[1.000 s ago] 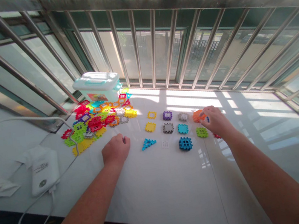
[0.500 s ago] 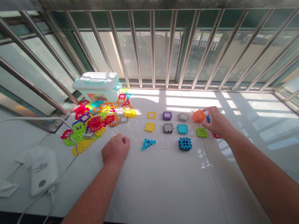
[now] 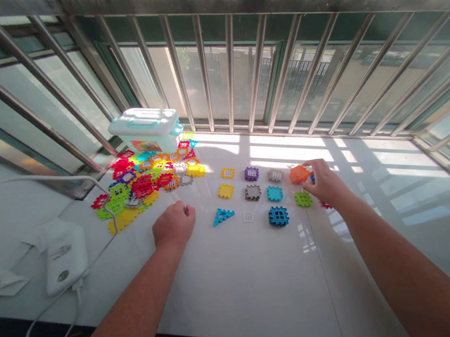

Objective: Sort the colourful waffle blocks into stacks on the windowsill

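White tabletop spreads from its near edge up to a blue stack. The left hand rests curled into a fist, a gap separating it from a blue triangle. Farther, the right hand reaches an orange stack at its right edge; whether it grips is unclear. Metal bars line the far edge.
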`<state>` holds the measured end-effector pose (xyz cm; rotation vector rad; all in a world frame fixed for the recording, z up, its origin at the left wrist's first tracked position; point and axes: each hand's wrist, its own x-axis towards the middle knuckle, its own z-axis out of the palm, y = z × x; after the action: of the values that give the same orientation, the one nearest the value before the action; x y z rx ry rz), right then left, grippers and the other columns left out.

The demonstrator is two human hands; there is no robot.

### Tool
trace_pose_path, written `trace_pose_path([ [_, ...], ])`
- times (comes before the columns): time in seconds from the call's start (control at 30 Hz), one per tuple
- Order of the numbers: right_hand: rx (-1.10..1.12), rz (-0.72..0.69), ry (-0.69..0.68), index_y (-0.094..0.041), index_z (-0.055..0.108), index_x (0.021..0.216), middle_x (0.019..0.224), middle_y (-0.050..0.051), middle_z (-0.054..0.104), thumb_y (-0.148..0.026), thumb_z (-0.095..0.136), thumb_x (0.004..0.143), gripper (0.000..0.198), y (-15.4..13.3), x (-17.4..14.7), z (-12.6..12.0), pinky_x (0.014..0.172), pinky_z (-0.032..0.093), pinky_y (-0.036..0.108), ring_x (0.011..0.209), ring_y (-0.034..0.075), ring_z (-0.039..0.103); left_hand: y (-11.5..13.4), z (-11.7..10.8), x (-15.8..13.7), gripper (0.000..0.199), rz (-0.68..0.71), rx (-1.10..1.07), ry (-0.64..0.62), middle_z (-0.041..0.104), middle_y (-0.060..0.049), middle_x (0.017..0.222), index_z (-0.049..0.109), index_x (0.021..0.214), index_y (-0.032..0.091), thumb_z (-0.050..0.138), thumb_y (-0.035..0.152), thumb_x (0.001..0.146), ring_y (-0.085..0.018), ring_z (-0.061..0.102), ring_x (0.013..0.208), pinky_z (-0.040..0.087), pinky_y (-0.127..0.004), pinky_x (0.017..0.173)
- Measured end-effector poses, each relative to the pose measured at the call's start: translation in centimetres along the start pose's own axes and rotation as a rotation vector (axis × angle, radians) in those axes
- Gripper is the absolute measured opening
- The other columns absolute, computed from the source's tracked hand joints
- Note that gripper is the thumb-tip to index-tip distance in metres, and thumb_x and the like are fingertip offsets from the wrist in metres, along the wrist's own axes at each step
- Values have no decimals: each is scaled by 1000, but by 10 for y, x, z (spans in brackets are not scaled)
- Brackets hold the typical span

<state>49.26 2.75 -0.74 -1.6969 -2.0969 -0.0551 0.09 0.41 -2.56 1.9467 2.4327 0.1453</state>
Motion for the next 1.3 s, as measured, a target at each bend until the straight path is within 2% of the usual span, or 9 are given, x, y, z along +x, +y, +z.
trace_pose_path([
  [0.7,16,-9,18,-23,56,133,129,17,58,-34,67,85,50,-5,2,-1,100,58,51,121,37,62,0,0,0,39,0,3,9,77,-11,103,70,97,22,39,44,105,-29,72,89,39,-34,66],
  [1.1,0,-37,11,-24,56,133,129,16,58,-34,67,87,48,-1,3,0,105,56,52,124,37,61,2,-3,0,40,-6,4,-17,77,-12,105,71,100,22,38,44,105,-30,73,91,43,-36,68],
  [1.3,-16,-22,-3,-23,61,122,127,16,58,-33,67,86,38,1,2,1,102,57,50,121,36,62,1,-2,0,40,-7,-6,-19,77,-12,105,71,100,23,38,45,105,-31,73,91,44,-36,69],
])
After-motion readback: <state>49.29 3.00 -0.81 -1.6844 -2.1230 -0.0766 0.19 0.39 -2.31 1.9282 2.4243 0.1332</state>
